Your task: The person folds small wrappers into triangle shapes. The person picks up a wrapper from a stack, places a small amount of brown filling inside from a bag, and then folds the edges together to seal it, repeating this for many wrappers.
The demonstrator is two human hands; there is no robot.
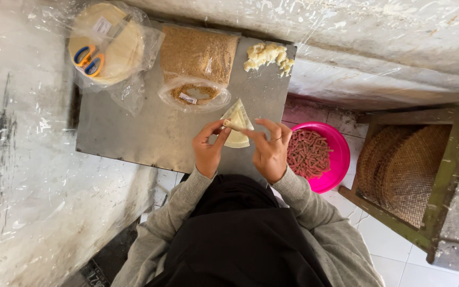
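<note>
A pale triangular pastry wrapper (238, 123) lies at the near edge of the steel worktop (134, 133), its apex pointing to 12 o'clock. Its lower left edge is rolled into a small tube, held between both hands. The left hand (208, 149), at 8 o'clock of the wrapper, has a narrow grip: thumb and forefinger pinch the roll's end. The right hand (271, 149), at 4 o'clock, touches the roll with forefinger and thumb tips, the other fingers loosely curled, a ring on one. At 3 o'clock of the hands, on the tiled floor, stands a pink bowl (341, 159) of finished brown rolls. At 12 o'clock lies an open bag of crumbs (197, 58); at 1 o'clock a lump of yellowish filling (268, 55); at 10 o'clock a bagged stack of round wrappers (118, 48) with scissors (88, 58) on it. A woven tray (405, 170) stands far right.
</note>
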